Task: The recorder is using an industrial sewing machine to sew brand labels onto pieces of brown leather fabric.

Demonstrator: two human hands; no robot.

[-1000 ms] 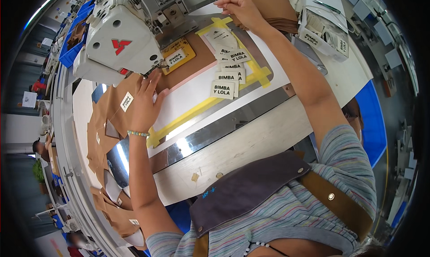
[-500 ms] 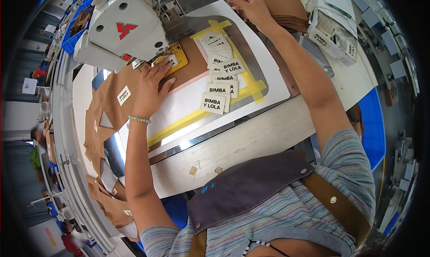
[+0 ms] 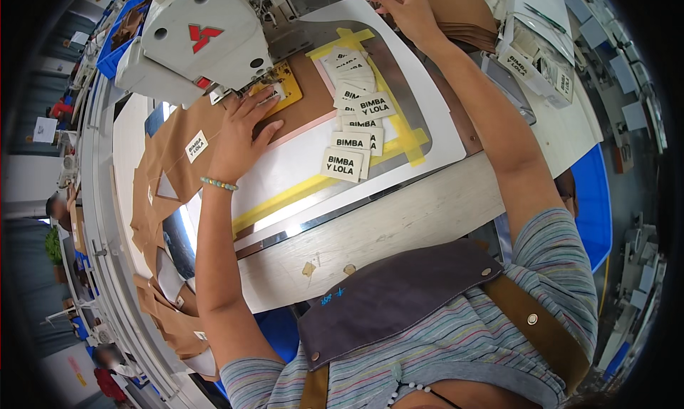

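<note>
My left hand (image 3: 244, 135) lies flat on a brown leather-like piece (image 3: 303, 88), fingers stretched toward the sewing machine head (image 3: 201, 31). Beside its fingertips, under the machine, a small white label (image 3: 273, 94) shows in a yellow plate (image 3: 291, 88). Another white label (image 3: 197, 146) sits on the brown material left of the hand. My right hand (image 3: 406, 10) is held at the far side, by the white board's top corner, fingers loosely bent and apart; nothing shows in them. Between the hands, several overlapping white labels (image 3: 342, 164) lie on the taped board.
Folded brown pieces (image 3: 456, 13) are stacked beyond my right hand. A clear box (image 3: 534, 60) of labels stands at far right, and a blue bin (image 3: 593, 202) beside the table. More brown pieces (image 3: 167, 323) hang at the left edge. Yellow tape (image 3: 285, 202) borders the board.
The view has shifted slightly. Both hands stay in nearly the same places, the left on the brown piece and the right at the far side.
</note>
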